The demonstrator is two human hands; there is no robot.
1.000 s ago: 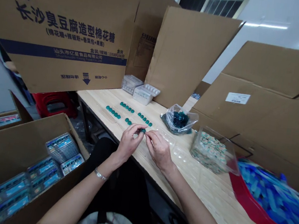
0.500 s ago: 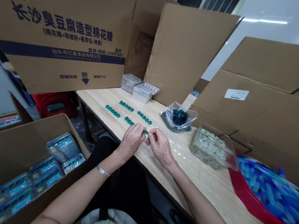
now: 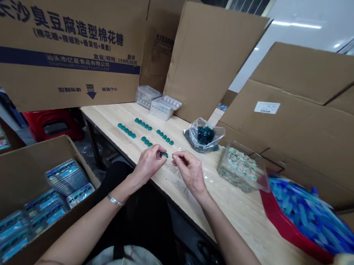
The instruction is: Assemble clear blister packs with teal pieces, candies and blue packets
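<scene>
My left hand [image 3: 147, 164] pinches a small dark-green piece [image 3: 164, 154] between thumb and fingers, just above the near edge of the table. Slightly to its right, my right hand [image 3: 190, 170] has thumb and fingertips pressed together; anything between them is too small to make out. A gap separates the two hands. Beyond them, short rows of green pieces [image 3: 127, 130] lie on the wooden table [image 3: 115, 111]. Farther right stands an open clear plastic bag [image 3: 217, 136] with dark teal pieces [image 3: 205, 134] inside.
A clear tub [image 3: 223, 172] holds many small pale, patterned pieces. To its right sits a red basin [image 3: 288, 225] of blue items. Clear trays [image 3: 162, 110] stand at the back by cardboard sheets [image 3: 211, 59]. An open carton [image 3: 65, 149] with blister packs [image 3: 67, 175] is at left.
My hands have drawn apart, the left keeping the green piece while the right has come away from it. The view has turned slightly right, bringing a cream-coloured roll into the lower right corner.
</scene>
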